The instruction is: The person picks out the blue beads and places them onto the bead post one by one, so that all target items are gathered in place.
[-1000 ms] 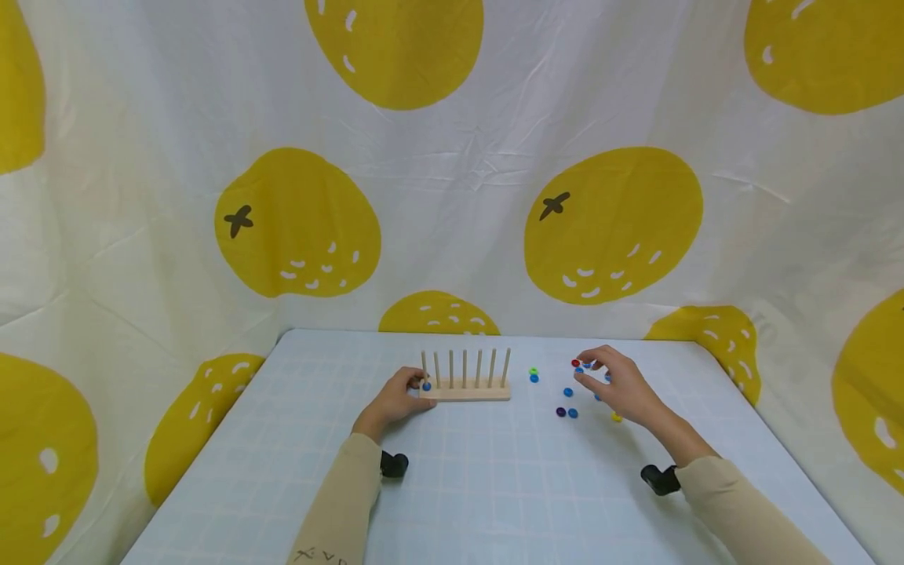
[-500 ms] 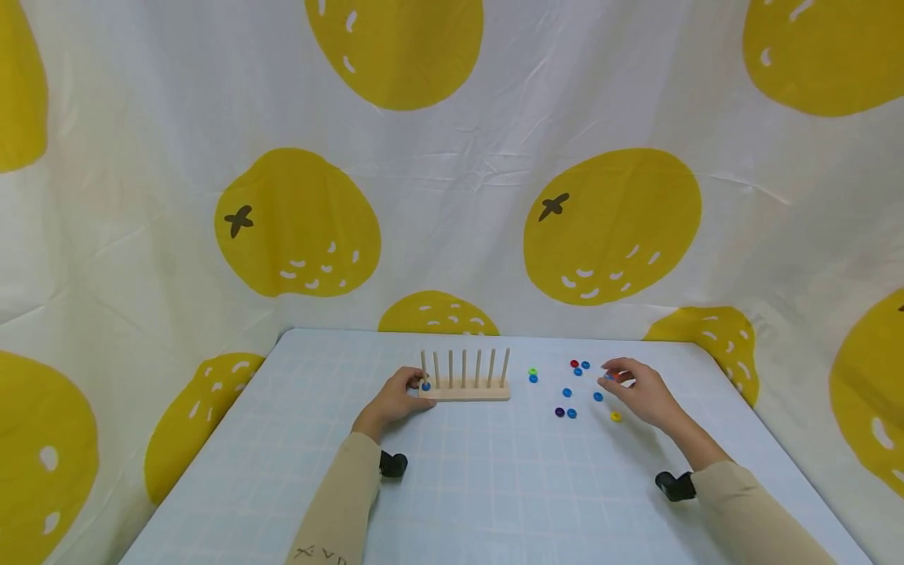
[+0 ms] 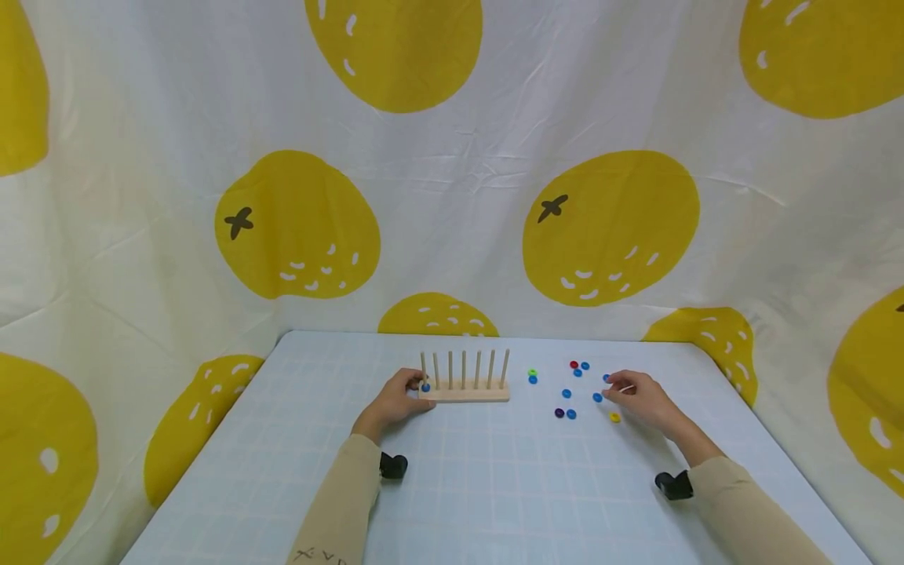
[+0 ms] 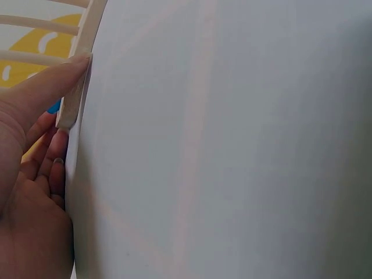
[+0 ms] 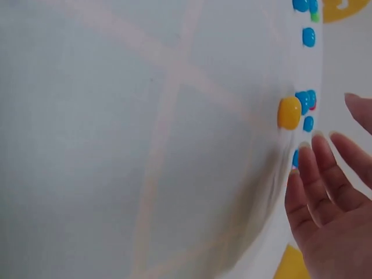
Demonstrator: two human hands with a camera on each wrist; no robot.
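Observation:
My left hand (image 3: 395, 399) grips the left end of a wooden peg rack (image 3: 469, 395), thumb on its near side and fingers behind. A blue bead (image 3: 426, 387) sits low on the rack's leftmost peg; the other pegs are bare. In the left wrist view my thumb (image 4: 55, 81) presses the rack's base (image 4: 72, 104). At the right, my right hand (image 3: 643, 400) hovers by the loose beads, its fingertips close to a blue bead (image 3: 606, 378) and another blue bead (image 3: 597, 397). The right wrist view shows thumb and fingers (image 5: 328, 174) apart, with nothing seen between them.
Loose beads lie right of the rack: a green bead (image 3: 533, 372), a red bead (image 3: 574, 364), a dark purple bead (image 3: 559, 413), a yellow bead (image 3: 615, 417) and several blue ones. They rest on a pale checked tablecloth (image 3: 480, 479). A fruit-print curtain (image 3: 452, 204) hangs behind.
My right hand has moved right from near the red bead, then slightly nearer to me. A red spot at its fingertips half a second ago no longer shows. The left hand stays put.

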